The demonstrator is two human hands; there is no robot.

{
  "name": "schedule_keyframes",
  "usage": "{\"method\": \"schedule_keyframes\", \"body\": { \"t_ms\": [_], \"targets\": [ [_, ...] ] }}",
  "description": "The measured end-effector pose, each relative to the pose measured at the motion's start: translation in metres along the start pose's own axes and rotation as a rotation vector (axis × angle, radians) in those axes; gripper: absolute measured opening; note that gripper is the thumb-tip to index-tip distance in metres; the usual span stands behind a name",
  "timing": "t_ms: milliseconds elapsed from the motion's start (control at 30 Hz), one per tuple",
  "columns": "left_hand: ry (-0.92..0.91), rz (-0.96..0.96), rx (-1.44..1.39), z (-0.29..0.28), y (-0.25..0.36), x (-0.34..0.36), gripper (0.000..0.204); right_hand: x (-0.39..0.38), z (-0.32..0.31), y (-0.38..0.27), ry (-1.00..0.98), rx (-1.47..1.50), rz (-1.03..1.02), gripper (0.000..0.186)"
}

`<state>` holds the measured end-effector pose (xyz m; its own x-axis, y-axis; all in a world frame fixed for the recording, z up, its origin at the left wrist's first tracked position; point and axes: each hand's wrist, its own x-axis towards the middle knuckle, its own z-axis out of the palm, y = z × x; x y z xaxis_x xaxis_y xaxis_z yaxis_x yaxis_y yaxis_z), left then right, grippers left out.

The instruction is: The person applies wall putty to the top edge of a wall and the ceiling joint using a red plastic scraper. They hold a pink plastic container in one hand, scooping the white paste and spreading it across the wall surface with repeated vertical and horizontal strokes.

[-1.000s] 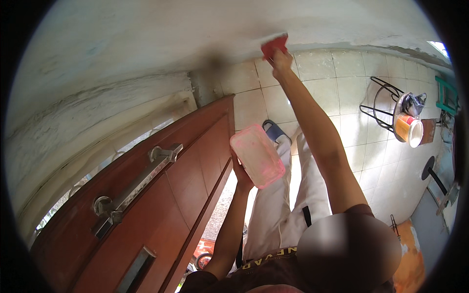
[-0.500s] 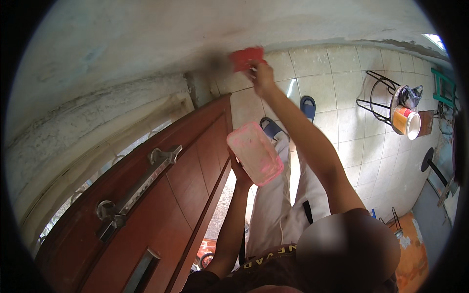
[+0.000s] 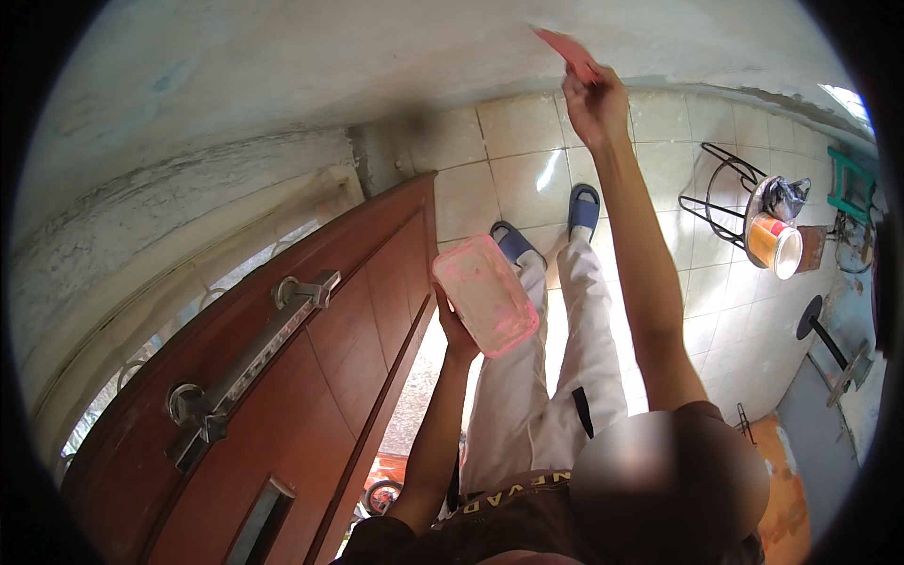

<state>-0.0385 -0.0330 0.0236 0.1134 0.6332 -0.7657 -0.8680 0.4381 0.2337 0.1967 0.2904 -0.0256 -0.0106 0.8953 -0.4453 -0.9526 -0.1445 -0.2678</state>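
Note:
My right hand (image 3: pixel 599 105) is raised ahead of me, fingers closed around a red flat scraper (image 3: pixel 571 55). The scraper's blade is seen nearly edge-on in front of the pale wall (image 3: pixel 320 66); whether it touches the wall I cannot tell. My left hand (image 3: pixel 456 328) grips a pink plastic tub (image 3: pixel 487 296) from its left side, at waist height. Whitish paste fills the tub's inside, with pink showing along the rim and in patches.
A brown wooden door (image 3: pixel 348 377) with a long metal handle (image 3: pixel 254 348) stands open close on my left. On the tiled floor to the right is a black-legged stool (image 3: pixel 720 202) bearing a paint bucket (image 3: pixel 774 247) and a dark plastic bag (image 3: pixel 784 198). A green frame (image 3: pixel 850 184) lies beyond.
My right hand has swung up and to the right with the scraper, from low by the wall's corner to higher on the wall. The left hand and tub have hardly moved.

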Motion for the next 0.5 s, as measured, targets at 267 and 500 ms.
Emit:
{"method": "schedule_keyframes", "body": {
  "t_ms": [267, 500],
  "targets": [
    [-0.093, -0.04, -0.074, 0.007, -0.011, 0.012, 0.076, 0.052, -0.114, 0.059, 0.486, -0.641, -0.256, 0.027],
    [0.068, 0.028, -0.005, -0.007, -0.001, -0.002, 0.072, 0.013, 0.07, 0.167, 0.316, -1.085, -0.419, 0.017]
  ]
}}
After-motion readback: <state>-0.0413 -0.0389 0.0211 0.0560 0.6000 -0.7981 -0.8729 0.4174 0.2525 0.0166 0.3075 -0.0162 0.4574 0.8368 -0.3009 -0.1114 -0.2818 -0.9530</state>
